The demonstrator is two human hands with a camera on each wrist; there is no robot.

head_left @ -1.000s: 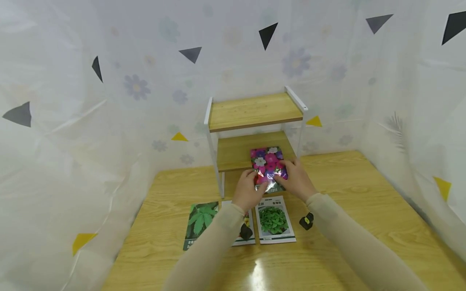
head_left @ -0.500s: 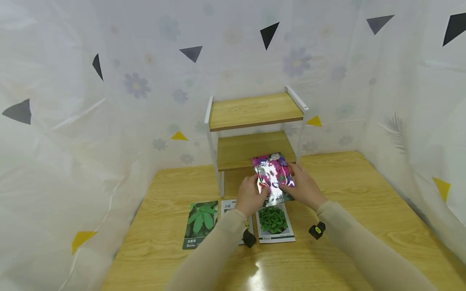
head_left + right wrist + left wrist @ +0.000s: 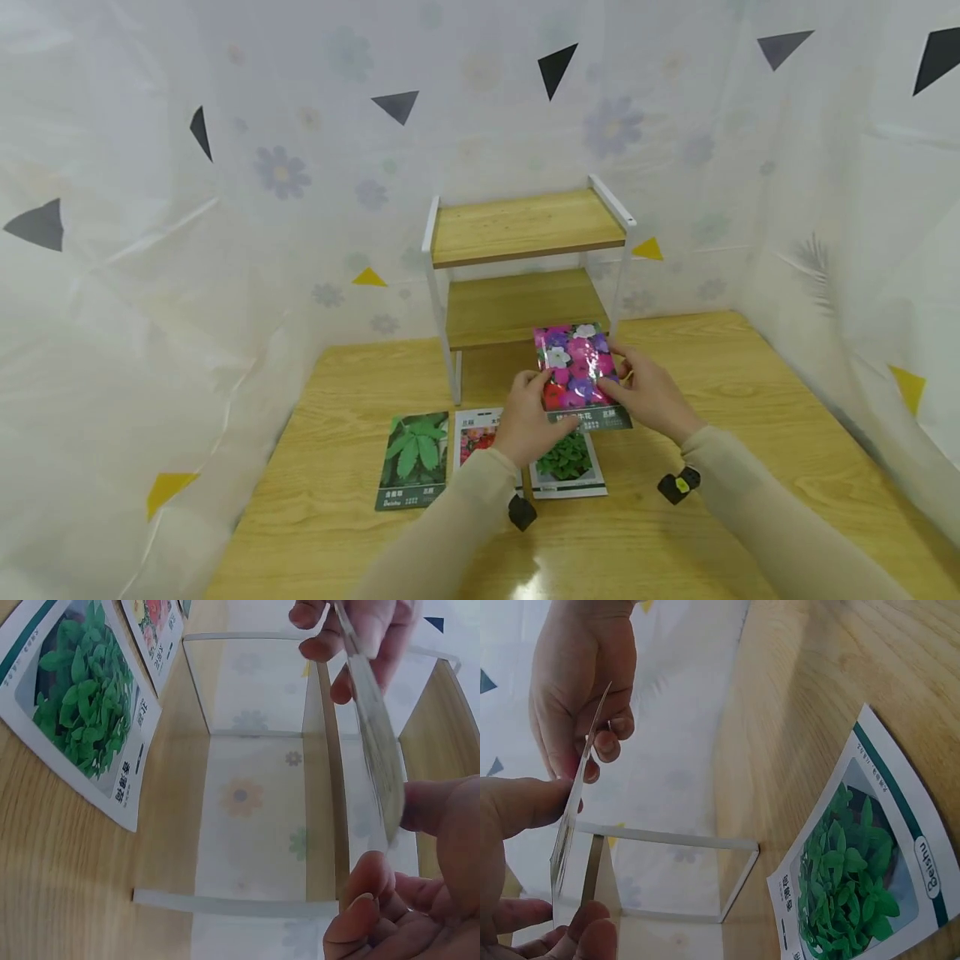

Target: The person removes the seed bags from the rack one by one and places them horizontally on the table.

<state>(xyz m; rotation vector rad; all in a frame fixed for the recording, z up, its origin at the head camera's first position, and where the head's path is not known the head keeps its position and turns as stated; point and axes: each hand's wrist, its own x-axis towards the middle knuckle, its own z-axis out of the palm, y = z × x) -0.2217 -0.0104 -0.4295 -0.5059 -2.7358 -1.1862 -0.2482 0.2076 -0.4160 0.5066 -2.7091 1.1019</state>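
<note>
A seed packet with pink, purple and white flowers (image 3: 581,362) is held up in front of the small shelf by both hands. My left hand (image 3: 528,421) pinches its left edge, thumb on the front. At the right edge my right hand (image 3: 652,393) grips it between thumb and fingers. Both wrist views show the packet edge-on, a thin sheet (image 3: 568,825) above the table. Beneath it on the table lies a packet with a leafy green plant (image 3: 564,458), its upper part covered. A packet with red flowers (image 3: 477,442) lies beside that, partly behind the left arm.
A packet with a large green leaf (image 3: 411,458) lies at the left of the row. The two-tier wooden shelf (image 3: 528,225) with white side frames stands behind on the wooden table (image 3: 697,358). Patterned sheeting (image 3: 480,100) hangs around the back and sides.
Both hands have drawn the flower packet back from the shelf's lower tier, toward me and slightly right. It has tilted so its front and bottom lettering show more fully.
</note>
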